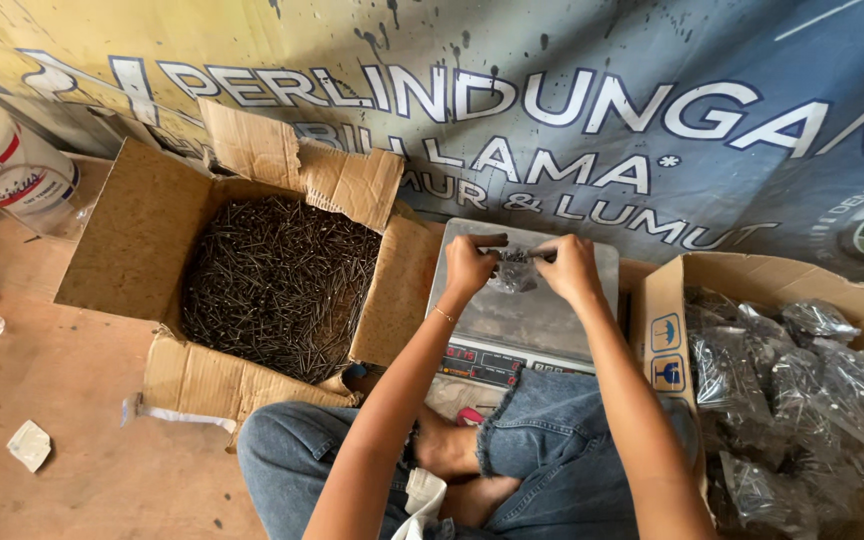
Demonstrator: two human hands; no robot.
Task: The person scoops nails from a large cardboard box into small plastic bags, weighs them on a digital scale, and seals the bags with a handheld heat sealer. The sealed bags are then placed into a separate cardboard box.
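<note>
Both left hand (469, 264) and right hand (569, 267) clenched on small bag of nails (513, 272), just above scale (522, 320); open box of nails (277, 285) left of hands.

An open brown cardboard box of dark nails (252, 270) sits left of a grey scale's red-digit display (492, 360), a second cardboard box with blue pictogram labels (666, 350) holding clear plastic bags (802, 390) stands right, a blue-and-cream printed banner (572, 110) behind.
</note>
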